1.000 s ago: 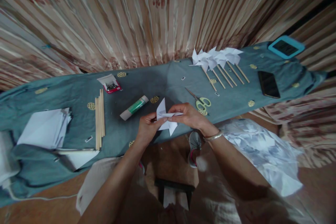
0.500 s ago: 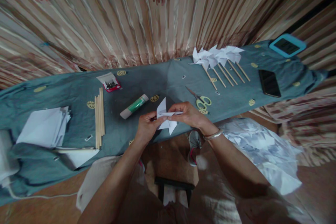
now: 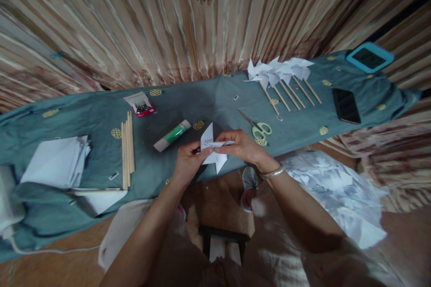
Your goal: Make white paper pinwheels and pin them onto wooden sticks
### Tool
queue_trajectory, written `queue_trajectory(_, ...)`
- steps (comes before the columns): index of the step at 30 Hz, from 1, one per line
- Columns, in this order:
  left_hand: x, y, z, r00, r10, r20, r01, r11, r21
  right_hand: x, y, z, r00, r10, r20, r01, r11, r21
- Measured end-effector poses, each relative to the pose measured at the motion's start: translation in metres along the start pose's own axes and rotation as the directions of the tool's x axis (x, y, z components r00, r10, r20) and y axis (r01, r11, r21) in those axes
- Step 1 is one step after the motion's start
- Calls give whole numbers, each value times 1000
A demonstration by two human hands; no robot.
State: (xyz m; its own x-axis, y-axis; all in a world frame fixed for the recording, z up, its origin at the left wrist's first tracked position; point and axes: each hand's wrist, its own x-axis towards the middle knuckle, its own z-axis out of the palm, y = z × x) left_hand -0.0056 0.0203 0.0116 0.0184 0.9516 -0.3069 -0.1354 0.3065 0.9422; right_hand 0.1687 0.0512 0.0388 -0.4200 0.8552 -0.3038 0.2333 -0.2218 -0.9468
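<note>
Between my two hands is a white paper pinwheel (image 3: 220, 161), held above the front edge of the cloth-covered table, with its folded blades pointing out. My left hand (image 3: 189, 158) pinches its left side between thumb and fingers. From the right, my right hand (image 3: 238, 144) grips the paper near its centre, and a bangle circles that wrist. A glue stick (image 3: 173, 135) with a green label lies just beyond my left hand. Scissors (image 3: 258, 129) with green handles rest past my right hand, blades pointing away. Any stick or pin at the pinwheel's centre cannot be made out.
Several finished pinwheels on sticks (image 3: 281, 74) lie at the back right, near a phone (image 3: 346, 106) and a blue-framed timer (image 3: 369, 57). Leftward are wooden sticks (image 3: 127, 150), a red box of pins (image 3: 143, 106) and stacked paper (image 3: 55, 161). A bag of paper pieces (image 3: 336, 193) sits lower right.
Both hands keep their hold on the pinwheel in nearly the same place. My right fingers have shifted very slightly at its centre; nothing else has visibly moved.
</note>
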Motion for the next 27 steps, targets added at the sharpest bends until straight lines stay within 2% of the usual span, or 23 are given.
queue_trajectory(17, 0, -2, -2, 1000, 8, -31, -7, 1000, 6, 0, -2, 1, 1000, 12, -3, -12, 1000, -1)
queue_trajectory(27, -2, 2, -1, 1000, 4, -18, -4, 1000, -3, -2, -3, 0, 997, 30, 64, -29, 999, -22)
